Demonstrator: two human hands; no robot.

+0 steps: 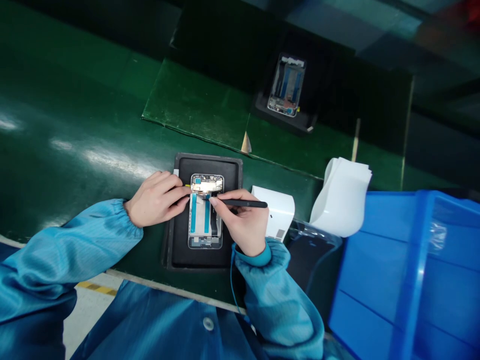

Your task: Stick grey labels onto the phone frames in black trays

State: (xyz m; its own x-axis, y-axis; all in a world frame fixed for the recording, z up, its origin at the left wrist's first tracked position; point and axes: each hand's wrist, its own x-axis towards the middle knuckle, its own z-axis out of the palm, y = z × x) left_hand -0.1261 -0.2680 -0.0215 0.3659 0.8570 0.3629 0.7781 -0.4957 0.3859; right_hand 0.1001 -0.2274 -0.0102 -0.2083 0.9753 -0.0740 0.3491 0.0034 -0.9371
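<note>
An opened phone (200, 225) lies in a black tray (180, 257), with its circuit board at the upper end and blue strips along its frame. At the phone's upper left edge is my left hand (157, 200), fingers bent and pressed against the side. My right hand (245, 220) grips a slim black pen-like tool (247, 203). Its tip points into the phone just below the board; the fingers partly cover it, so whether it touches cannot be told.
On a raised green board (202, 100) farther back, a second opened phone (287, 85) lies in a dark tray. To the right are a curled white sheet (277, 205), stacked white sheets (337, 200), a dark panel under clear film (307, 255) and a blue bin (375, 270).
</note>
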